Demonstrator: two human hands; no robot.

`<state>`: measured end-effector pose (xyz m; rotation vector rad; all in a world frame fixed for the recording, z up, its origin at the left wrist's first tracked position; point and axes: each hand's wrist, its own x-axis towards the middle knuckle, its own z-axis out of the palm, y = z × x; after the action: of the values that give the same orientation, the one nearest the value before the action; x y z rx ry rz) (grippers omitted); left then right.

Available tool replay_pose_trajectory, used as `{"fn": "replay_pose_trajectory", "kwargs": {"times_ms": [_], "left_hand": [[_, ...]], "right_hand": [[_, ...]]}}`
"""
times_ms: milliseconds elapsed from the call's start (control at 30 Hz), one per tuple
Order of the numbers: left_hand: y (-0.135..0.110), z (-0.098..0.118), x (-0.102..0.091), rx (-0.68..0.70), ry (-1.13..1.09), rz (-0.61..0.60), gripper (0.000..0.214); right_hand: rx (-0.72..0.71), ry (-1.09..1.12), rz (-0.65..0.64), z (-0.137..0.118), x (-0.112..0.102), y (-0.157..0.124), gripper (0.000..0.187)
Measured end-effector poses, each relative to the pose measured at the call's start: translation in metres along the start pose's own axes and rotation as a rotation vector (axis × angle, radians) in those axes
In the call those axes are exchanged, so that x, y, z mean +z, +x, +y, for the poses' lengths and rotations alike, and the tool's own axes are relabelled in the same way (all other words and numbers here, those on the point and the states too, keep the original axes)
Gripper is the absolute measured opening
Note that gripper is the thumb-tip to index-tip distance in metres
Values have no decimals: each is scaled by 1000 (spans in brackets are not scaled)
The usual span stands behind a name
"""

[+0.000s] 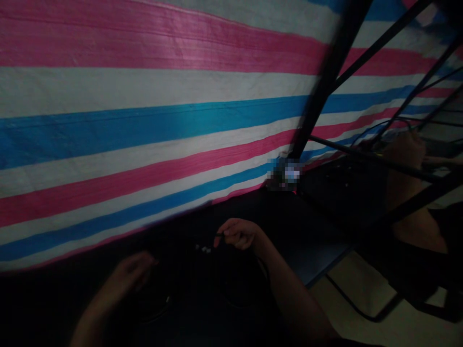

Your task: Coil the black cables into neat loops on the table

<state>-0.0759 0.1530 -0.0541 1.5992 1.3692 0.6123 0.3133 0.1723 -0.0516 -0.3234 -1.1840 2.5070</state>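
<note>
The right hand [237,234] is seen above the dark table [311,241], with finger and thumb pinched shut on a thin dark piece [219,235]. What the piece is cannot be told, because so little light is there. A few small white bits [203,248] are laid on the table just beside it, at about eight o'clock from that hand. The left hand [130,274] is found farther out at eight o'clock. It is blurred, its fingers look loosely bent, and whether anything is held in it cannot be told. A striped sheet [144,120] is hung behind, at twelve o'clock. Another person's arm [405,154] is seen at two o'clock, past a black pole [325,82]. It is judged that the thin piece could be dropped if the pinch is loosened, and on so dark a table it might not be found again. The white bits could be knocked away by a sleeve or wrist, since they are set so close.
</note>
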Motion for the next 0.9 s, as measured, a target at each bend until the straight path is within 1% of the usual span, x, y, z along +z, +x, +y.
{"fn": "replay_pose_trajectory", "kwargs": {"times_ms": [67, 133, 233, 300, 333, 400, 433, 533, 600, 633, 667, 733, 833, 900], "left_hand": [[5, 9, 19, 9, -9, 3, 59], [9, 16, 36, 38, 10, 104, 60], [10, 24, 54, 178, 46, 248, 55], [8, 29, 62, 288, 82, 290, 48], [6, 32, 66, 334, 101, 298, 44], [4, 35, 72, 398, 131, 294, 36], [3, 37, 75, 418, 138, 271, 33], [3, 41, 79, 405, 152, 129, 27], [4, 41, 75, 355, 157, 21, 26], [4, 40, 71, 323, 155, -12, 26], [4, 39, 65, 286, 149, -20, 27], [3, 32, 49, 193, 128, 17, 30], [0, 15, 21, 35, 88, 131, 40], [-3, 4, 6, -43, 51, 193, 47]], "right_hand": [[-17, 10, -3, 1, 0, 3, 33], [1, 18, -24, 2, -1, 6, 35], [22, 28, -33, 4, 0, 11, 49], [29, 12, -5, 4, 3, 14, 59], [41, -5, 10, 4, 4, 15, 61], [86, -47, 32, 5, 6, 18, 61], [113, -66, 37, 5, 6, 18, 61], [172, -108, 54, 7, 3, 19, 55], [196, -123, 65, 8, -1, 18, 50], [208, -129, 70, 8, -4, 17, 48], [214, -132, 72, 9, -6, 15, 46], [203, -125, 76, 8, -9, 10, 46], [151, -99, 81, 6, -11, 1, 51], [120, -85, 78, 4, -10, -3, 54]]}}
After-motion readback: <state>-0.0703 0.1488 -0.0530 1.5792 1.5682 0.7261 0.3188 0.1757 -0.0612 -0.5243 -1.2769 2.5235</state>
